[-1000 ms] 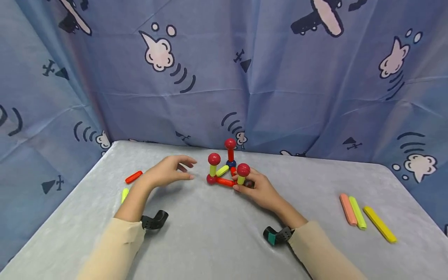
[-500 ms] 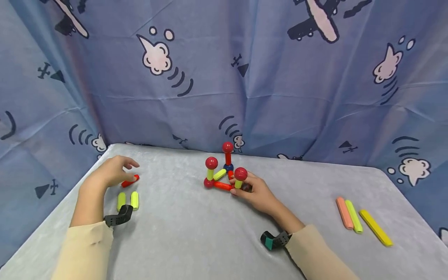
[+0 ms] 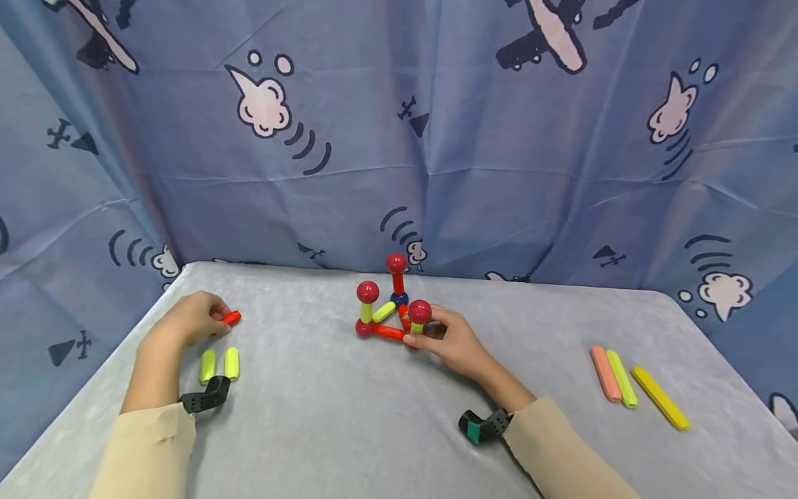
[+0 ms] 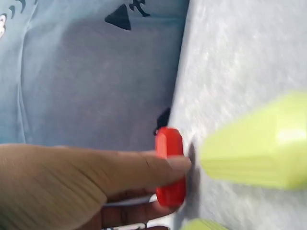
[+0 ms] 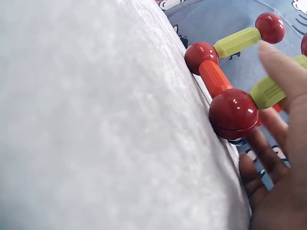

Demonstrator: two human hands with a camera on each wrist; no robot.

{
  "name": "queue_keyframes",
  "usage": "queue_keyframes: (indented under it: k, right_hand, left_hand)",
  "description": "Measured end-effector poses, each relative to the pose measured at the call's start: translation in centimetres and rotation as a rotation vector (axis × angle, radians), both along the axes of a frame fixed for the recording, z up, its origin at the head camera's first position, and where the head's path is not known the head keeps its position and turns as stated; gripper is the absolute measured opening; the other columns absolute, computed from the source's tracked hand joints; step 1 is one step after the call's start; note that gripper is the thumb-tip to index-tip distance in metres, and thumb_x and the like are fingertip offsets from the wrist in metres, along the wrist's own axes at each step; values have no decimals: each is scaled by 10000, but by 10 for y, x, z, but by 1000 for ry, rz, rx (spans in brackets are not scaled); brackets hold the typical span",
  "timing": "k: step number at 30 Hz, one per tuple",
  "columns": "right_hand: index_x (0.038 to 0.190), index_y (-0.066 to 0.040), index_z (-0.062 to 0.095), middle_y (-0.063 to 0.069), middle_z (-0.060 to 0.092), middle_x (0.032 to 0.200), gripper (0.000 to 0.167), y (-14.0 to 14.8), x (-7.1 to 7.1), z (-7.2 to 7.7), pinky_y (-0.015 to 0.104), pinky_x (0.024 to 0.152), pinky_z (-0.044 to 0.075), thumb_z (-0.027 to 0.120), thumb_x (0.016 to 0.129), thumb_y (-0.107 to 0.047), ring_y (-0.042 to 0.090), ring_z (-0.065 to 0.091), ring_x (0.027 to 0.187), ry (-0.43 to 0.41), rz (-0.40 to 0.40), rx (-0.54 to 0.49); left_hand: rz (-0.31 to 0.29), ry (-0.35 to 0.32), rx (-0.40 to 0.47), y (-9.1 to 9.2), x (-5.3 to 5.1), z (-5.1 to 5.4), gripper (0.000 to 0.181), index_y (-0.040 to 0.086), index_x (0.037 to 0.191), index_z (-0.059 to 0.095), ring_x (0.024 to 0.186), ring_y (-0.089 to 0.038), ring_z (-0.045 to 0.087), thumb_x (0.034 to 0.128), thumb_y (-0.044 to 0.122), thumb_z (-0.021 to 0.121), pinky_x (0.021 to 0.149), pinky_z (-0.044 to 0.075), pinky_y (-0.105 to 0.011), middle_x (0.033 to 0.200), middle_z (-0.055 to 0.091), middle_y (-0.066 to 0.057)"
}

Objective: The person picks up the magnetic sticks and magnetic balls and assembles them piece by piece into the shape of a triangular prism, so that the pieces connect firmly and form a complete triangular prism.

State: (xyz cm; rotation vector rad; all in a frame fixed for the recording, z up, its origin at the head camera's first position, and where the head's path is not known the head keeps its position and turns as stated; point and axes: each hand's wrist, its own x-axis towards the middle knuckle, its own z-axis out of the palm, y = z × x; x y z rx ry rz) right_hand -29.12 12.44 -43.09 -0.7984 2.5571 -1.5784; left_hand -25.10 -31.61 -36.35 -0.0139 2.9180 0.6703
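Observation:
At the left of the table, my left hand (image 3: 187,319) pinches a short red rod (image 4: 169,141) between thumb and fingers. Two short yellow-green rods (image 3: 232,364) lie just nearer than that hand. Mid-table stands a ball-and-rod structure: a triangular base with three uprights, each topped by a red ball (image 3: 368,292). Its far corner is a dark blue ball (image 3: 399,299). My right hand (image 3: 458,343) holds the near right upright, a yellow-green rod (image 5: 268,93) rising from a red ball (image 5: 233,114). The fingers behind that upright are partly hidden.
An orange-pink rod (image 3: 605,374), a yellow-green rod (image 3: 622,379) and a longer yellow rod (image 3: 661,398) lie at the right of the grey-white cloth-covered table (image 3: 337,416). A blue patterned curtain (image 3: 349,104) hangs along its back and left edges.
My left hand has moved from beside the structure leftward to the red rod and now pinches it. My right hand stays at the near right upright. The head view has shifted slightly.

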Motion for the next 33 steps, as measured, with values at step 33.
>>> queue_keyframes:
  k: [33]
  right_hand:
    - [1135,-13,735,201,742,1066,289,0,-3,-1,232,813,586,793,861,-85,97,674,921,-34,-7,-167]
  left_hand:
    - [-477,518,-15,213,-10,54,196,191,1038,768,908,-146,647,856,133,813,807,558,-313,986,743,48]
